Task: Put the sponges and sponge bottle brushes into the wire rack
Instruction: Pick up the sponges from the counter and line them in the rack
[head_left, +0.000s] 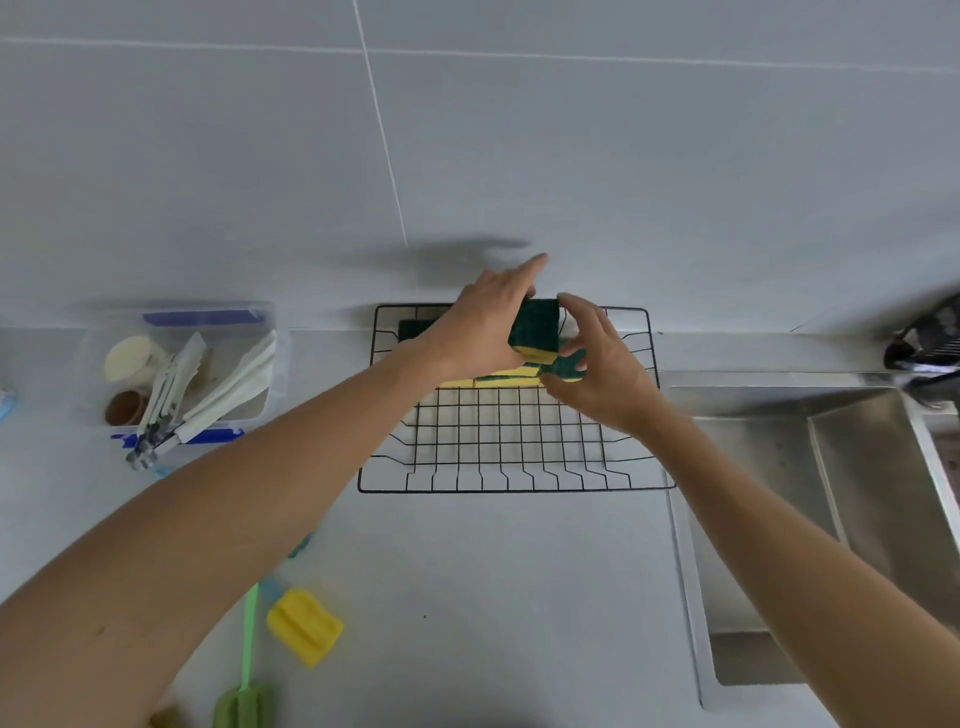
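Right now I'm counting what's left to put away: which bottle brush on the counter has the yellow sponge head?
The yellow-headed brush, nearer the wire rack; the other, the green brush, lies at the bottom edge.

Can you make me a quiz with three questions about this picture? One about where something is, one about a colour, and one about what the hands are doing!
1. Where is the yellow brush head?
A. in the wire rack
B. on the counter, nearer the person than the rack
C. in the sink

2. What colours is the sponge held up over the rack?
A. red and white
B. all blue
C. dark green and yellow

3. What is the left hand doing?
A. holding a sponge over the wire rack
B. lying flat on the counter
C. reaching into the plastic box

Answers:
1 B, it lies on the bare counter, outside the rack.
2 C, the scrubby side is green and the soft layer is yellow.
3 A, its grip is closed on the sponge, and the right hand holds another sponge beside it.
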